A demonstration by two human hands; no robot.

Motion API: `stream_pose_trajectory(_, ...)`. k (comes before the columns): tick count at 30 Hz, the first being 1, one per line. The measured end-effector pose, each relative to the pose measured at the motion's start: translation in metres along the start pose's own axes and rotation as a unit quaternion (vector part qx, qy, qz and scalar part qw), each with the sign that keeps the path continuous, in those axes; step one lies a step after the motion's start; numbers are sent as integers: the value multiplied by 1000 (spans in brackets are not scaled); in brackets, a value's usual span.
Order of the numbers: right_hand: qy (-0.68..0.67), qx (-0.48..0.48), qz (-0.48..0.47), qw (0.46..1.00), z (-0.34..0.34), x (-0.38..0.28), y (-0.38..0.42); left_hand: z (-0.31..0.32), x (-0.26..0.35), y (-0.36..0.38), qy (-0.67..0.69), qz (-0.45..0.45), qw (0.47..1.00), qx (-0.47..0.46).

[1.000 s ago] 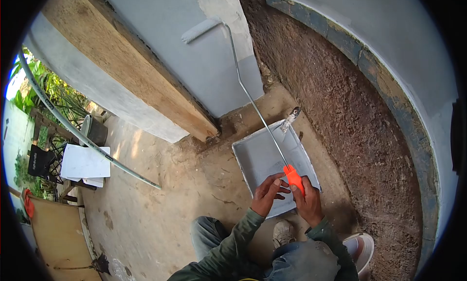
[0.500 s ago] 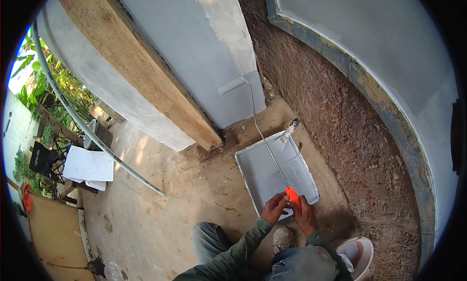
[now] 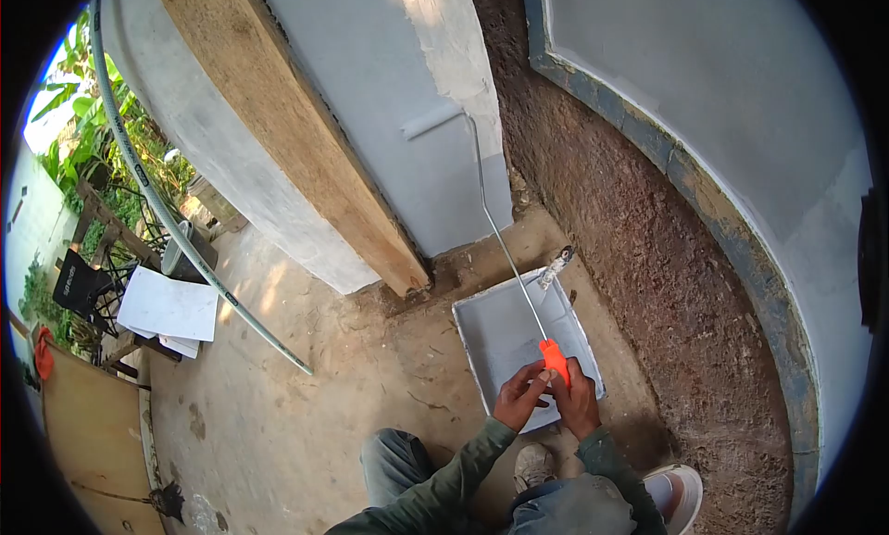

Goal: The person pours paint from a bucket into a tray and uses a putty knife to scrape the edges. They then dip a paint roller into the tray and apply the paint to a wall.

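Both my hands grip the orange handle (image 3: 554, 359) of a paint roller. My right hand (image 3: 578, 398) wraps the handle's lower end and my left hand (image 3: 519, 398) holds it from the left side. The thin metal rod (image 3: 500, 239) runs up from the handle to the grey roller sleeve (image 3: 433, 121), which lies against the grey-painted wall panel (image 3: 370, 90). Below my hands a square paint tray (image 3: 505, 331) with grey paint sits on the ground. A paint brush (image 3: 554, 266) rests at the tray's far corner.
A wooden plank (image 3: 296, 137) leans along the wall on the left. A rough brown plastered wall (image 3: 639, 239) stands to the right. A long grey pipe (image 3: 176, 229) slants over the concrete floor (image 3: 306, 405). White papers (image 3: 167, 308) lie on a stand at left. My knees and shoes are below.
The roller sleeve went from high on the wall down low, and now sits back up at mid-height. My hands stayed on the handle over the tray.
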State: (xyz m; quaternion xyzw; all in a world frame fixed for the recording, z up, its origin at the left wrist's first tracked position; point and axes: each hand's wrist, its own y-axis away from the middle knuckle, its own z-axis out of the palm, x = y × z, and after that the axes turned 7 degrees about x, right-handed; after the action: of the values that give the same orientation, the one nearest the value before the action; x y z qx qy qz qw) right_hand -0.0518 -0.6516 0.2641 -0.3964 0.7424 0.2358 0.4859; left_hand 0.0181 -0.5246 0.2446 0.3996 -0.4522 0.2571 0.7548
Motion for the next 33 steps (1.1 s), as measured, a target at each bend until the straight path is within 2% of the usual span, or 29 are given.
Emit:
stream_pose_trajectory(2, -3, 26, -46, 999, 0, -14, -6, 1, 12, 2, 3, 14, 1000, -2)
stream_pose_trajectory(11, -22, 6, -11, 1000, -2, -80, -29, 2, 65, 9, 15, 116, 993, 17)
stream_pose_trajectory(21, -45, 24, -85, 995, -10, -154, -64, 9, 147, 13, 32, 219, 975, 20)
stream_pose_trajectory(26, -75, 22, -94, 992, -17, -198, -75, 16, 192, 12, 18, 276, 959, 58)
stream_pose_trajectory(30, -84, 38, -141, 986, -26, -222, -80, 19, 232, 8, -5, 299, 952, 60)
stream_pose_trajectory(33, -138, 24, -158, 978, -32, -230, -81, 27, 258, 12, -23, 287, 956, 50)
